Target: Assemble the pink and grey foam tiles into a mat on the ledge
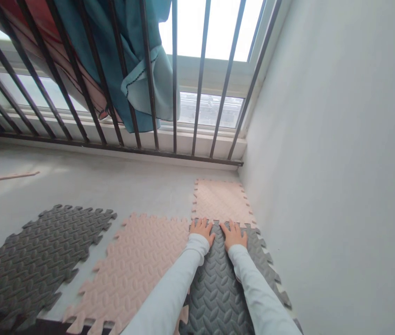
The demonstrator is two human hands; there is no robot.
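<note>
- The step in hand appears to be seating the seam between two interlocking foam floor tiles: the near dark grey foam tile [218, 288] and the small pale pink foam tile [221, 200] beyond it, beside the white wall [340, 163].
- The left hand [201, 230] rests palm down on the grey tile's far left corner, its fingers slightly spread toward the seam and its thumb apart, pinching nothing.
- The right hand [233, 233] lies palm down just beside it, nearer the wall, fingers also spread and reaching to the toothed edge; it grips nothing either.
- The grey tile lies flat under both hands, its far edge against the pale pink tile; the teeth seem to mesh right of the hands, but fingers hide part of the joint.
- To the left, a larger pink foam tile [145, 260] meets the grey one near its far corner; the left forearm covers much of that border, so whether it is locked cannot be told.
- A second dark grey foam tile [44, 251] lies farther left, apart from the pink one, on the bare floor [131, 186].
- The next move likely calls for firm downward pressure along the seam, checking each tooth for a raised edge.
</note>
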